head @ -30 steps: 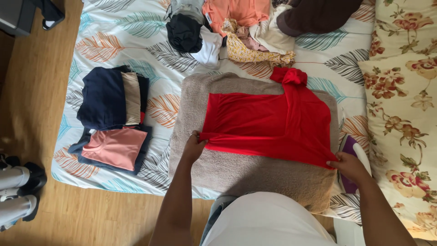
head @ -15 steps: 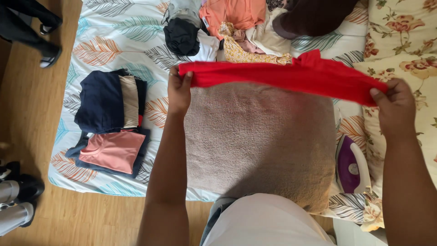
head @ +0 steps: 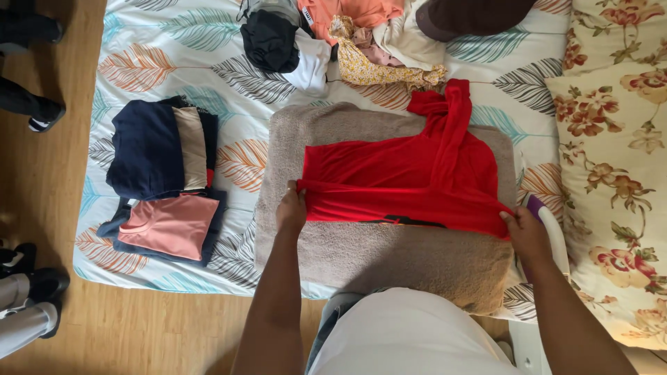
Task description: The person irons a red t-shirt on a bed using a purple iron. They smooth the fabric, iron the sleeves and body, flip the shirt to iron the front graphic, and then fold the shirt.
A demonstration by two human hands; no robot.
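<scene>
Folding the red garment (head: 410, 177): it lies flat on the grey-brown towel (head: 389, 257) spread over the bed (head: 146, 55), near edge doubled and lifted. Your left hand (head: 292, 208) pinches the left end of that fold; your right hand (head: 526, 232) grips the right end, just beside the purple-and-white iron (head: 545, 215). One sleeve trails up toward the loose clothes (head: 347, 35) at the top. The fold looks half made. Next move, by my reading: carry both ends evenly so the crease lands straight, and keep clear of the iron. Folded stack (head: 163, 177) sits well left.
</scene>
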